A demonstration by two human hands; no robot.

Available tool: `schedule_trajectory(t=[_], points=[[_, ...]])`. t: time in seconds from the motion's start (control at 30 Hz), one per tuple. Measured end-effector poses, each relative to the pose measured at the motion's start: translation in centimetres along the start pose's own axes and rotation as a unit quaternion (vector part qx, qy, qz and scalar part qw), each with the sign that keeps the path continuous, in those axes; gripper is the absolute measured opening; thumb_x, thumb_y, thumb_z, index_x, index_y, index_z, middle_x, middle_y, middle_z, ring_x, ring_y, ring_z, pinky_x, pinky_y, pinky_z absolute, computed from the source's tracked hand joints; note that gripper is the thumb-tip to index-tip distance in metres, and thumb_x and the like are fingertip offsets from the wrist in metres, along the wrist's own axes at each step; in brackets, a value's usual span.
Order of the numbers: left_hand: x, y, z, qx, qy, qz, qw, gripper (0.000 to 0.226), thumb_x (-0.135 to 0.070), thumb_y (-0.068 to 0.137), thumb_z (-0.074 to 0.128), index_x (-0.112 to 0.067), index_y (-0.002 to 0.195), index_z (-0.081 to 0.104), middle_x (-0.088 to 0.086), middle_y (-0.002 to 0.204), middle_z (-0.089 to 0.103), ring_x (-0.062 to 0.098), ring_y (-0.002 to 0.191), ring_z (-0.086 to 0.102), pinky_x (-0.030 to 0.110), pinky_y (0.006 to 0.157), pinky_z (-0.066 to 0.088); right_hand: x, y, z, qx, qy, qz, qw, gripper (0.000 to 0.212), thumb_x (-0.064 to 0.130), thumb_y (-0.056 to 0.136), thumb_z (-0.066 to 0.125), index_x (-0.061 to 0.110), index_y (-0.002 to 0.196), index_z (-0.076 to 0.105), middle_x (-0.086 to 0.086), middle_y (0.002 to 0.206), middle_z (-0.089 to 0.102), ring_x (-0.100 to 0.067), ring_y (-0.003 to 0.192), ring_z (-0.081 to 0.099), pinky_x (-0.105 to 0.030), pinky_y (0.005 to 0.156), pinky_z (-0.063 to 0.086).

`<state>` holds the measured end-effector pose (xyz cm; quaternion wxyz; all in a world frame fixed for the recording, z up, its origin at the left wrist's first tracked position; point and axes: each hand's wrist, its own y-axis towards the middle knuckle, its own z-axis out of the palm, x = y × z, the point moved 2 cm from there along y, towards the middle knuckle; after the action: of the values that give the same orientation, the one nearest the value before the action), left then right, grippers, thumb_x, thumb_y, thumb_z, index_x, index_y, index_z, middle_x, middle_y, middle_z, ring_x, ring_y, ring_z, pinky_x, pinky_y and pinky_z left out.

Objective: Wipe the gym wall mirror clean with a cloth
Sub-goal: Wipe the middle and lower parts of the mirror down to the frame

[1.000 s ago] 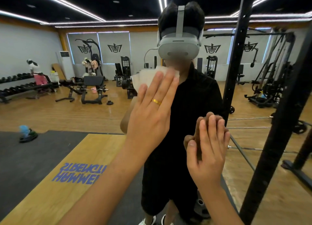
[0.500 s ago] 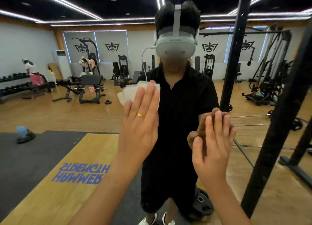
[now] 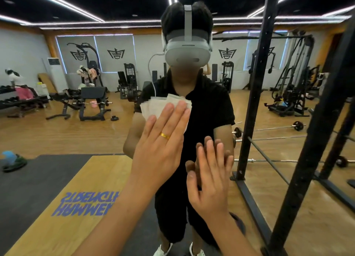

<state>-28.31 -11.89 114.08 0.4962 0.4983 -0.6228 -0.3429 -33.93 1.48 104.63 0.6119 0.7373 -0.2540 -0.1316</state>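
1. My left hand [image 3: 159, 150] is spread flat, fingers straight, pressing the folded white cloth [image 3: 153, 107] against the wall mirror [image 3: 57, 136]. It's a press, nothing curled round the cloth.
2. My right hand [image 3: 209, 179] is flat on the glass too, holding nothing, fingertips meeting their own reflection just beside the left hand.
3. What's new: a second ago the cloth was up by my reflection's chin. It has swept down and a little left, and now sits at chest level on the reflected black shirt.
4. In the last half second it has barely travelled, so I judge this is the bottom of a stroke.
5. That means one strip in front of me is wiped. The glass to the left and over by the black rack upright [image 3: 255, 102] looks untouched, so there's plenty to go.
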Motion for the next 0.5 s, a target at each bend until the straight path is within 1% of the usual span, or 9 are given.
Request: schedule_trajectory(t=[0.07, 0.17, 0.3, 0.4, 0.5], points=[[1.1, -0.3, -0.4, 0.004, -0.006, 0.005, 1.000, 0.058, -0.014, 0.107, 0.041, -0.011, 0.163, 0.023, 0.001, 0.171, 0.011, 0.018, 0.160, 0.010, 0.046, 0.127, 0.017, 0.1, 0.0, 0.9, -0.024, -0.040, 0.000, 0.999, 0.058, 0.030, 0.106, 0.040, 0.006, 0.157, 0.027, -0.006, 0.172, 0.015, -0.031, 0.158, 0.015, -0.057, 0.127, 0.009], [3.6, -1.4, -1.2, 0.001, -0.006, 0.007, 1.000, 0.057, -0.013, 0.107, 0.039, -0.012, 0.162, 0.026, 0.001, 0.171, 0.016, 0.018, 0.159, 0.010, 0.045, 0.128, 0.015, 0.0, 0.3, 1.6, -0.058, -0.072, -0.012, 0.996, 0.060, 0.029, 0.104, 0.042, 0.005, 0.157, 0.028, -0.004, 0.172, 0.013, -0.029, 0.158, 0.014, -0.055, 0.127, 0.010], [7.0, -4.2, -2.5, -0.005, -0.012, -0.039, 0.999, 0.052, -0.017, 0.111, 0.031, -0.010, 0.162, 0.028, 0.005, 0.169, 0.024, 0.019, 0.159, 0.013, 0.043, 0.129, 0.012, 0.0, 0.1, 2.0, -0.066, -0.093, -0.020, 0.993, 0.062, 0.026, 0.102, 0.043, 0.005, 0.158, 0.030, -0.008, 0.169, 0.017, -0.029, 0.159, 0.012, -0.057, 0.127, 0.012], [6.8, -4.8, -2.6, -0.018, -0.027, -0.056, 0.998, 0.054, -0.012, 0.108, 0.039, -0.008, 0.161, 0.029, 0.008, 0.169, 0.024, 0.022, 0.159, 0.013, 0.043, 0.129, 0.009, 0.2, -0.2, 2.3, -0.073, -0.104, -0.012, 0.992, 0.061, 0.026, 0.102, 0.042, 0.004, 0.157, 0.030, -0.014, 0.166, 0.024, -0.032, 0.158, 0.014, -0.058, 0.126, 0.013], [5.0, -4.5, -2.1, -0.025, -0.046, -0.084, 0.995, 0.061, -0.006, 0.103, 0.047, -0.006, 0.161, 0.029, 0.009, 0.170, 0.023, 0.026, 0.159, 0.013, 0.044, 0.129, 0.005, 0.1, -0.3, 2.4, -0.073, -0.105, -0.009, 0.992, 0.059, 0.026, 0.102, 0.040, 0.003, 0.156, 0.033, -0.021, 0.163, 0.030, -0.039, 0.155, 0.022, -0.059, 0.126, 0.013]])
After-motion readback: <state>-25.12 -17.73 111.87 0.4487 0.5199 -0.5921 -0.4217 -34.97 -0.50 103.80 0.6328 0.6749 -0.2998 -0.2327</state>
